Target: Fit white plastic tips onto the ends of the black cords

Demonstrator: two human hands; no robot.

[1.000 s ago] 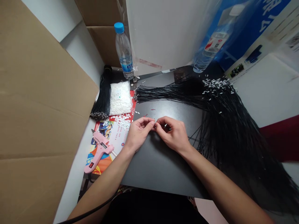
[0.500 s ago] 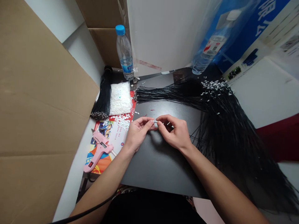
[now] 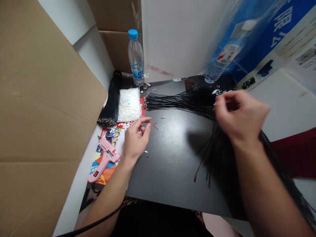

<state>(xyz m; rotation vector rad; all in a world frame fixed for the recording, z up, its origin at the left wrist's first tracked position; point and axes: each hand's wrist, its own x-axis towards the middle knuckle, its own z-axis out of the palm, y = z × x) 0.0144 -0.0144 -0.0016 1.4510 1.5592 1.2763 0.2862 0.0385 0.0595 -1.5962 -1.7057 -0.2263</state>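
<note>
My left hand (image 3: 137, 140) is over the table's left part beside small white connector pieces (image 3: 125, 125), thumb and forefinger apart, with nothing seen between them. On the right, my right hand (image 3: 243, 117) is raised over the bundle of black wires (image 3: 192, 105), thumb and forefinger pinched. A blurred white connector (image 3: 216, 92) shows just past those fingertips; it appears to be on the end of a thin wire in the pinch, but the wire is mostly hidden. My right hand and forearm cover much of the pile of wires with white ends.
A clear bag of white pieces (image 3: 129, 104) lies beside another black wire bundle (image 3: 111, 102). A pink glue gun (image 3: 106, 158) rests on colourful printed paper. Two water bottles, one blue-capped (image 3: 136, 59) and one white-capped (image 3: 225, 52), stand at the back. A cardboard box (image 3: 49, 108) walls the left side.
My hands have parted. The right hand has moved right and up to the wire pile, while the left has drawn back left and loosened its pinch. Loose wire ends now extend farther over the table.
</note>
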